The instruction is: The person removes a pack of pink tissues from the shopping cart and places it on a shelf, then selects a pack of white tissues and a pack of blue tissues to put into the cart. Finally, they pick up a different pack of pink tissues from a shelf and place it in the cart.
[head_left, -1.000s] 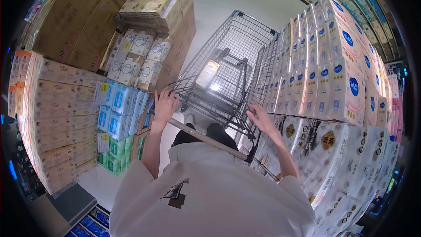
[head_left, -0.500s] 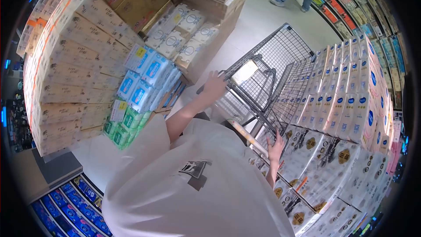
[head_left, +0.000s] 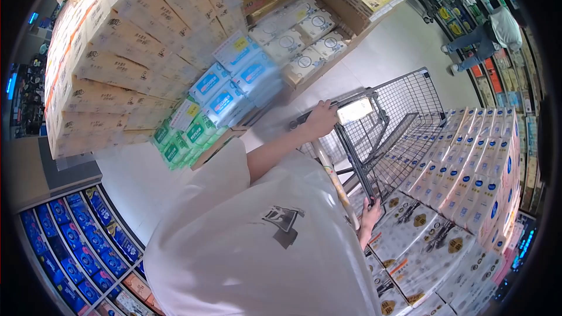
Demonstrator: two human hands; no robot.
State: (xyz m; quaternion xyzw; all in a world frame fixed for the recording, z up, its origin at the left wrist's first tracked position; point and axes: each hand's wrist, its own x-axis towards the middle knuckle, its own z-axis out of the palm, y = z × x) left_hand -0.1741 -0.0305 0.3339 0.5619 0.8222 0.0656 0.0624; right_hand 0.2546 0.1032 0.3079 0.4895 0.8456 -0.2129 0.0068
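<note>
A grey wire shopping cart [head_left: 404, 123] stands in front of me, tilted in the view. My left hand [head_left: 321, 120] is closed around the left end of its handle, beside a bright white card [head_left: 355, 111] fixed at the cart's near side. At the other end of the handle, my right hand [head_left: 370, 214] has its fingers curled round the bar, close to the stacked packs. The basket shows only bare wire mesh. A pale rod-like strip [head_left: 335, 182] runs between my shirt and the cart.
Stacked tissue cartons [head_left: 134, 52] rise on the left, with blue packs [head_left: 225, 102] and green packs [head_left: 186, 139] beside them. White-wrapped packs [head_left: 462, 169] stand close on the cart's right. Another person [head_left: 486, 41] is near the far shelves.
The view has turned, so the cart and both hands appear lower, with my left hand further right. The blue packs look nearer. Both hands remain on the handle, and the other person appears lower and further right.
</note>
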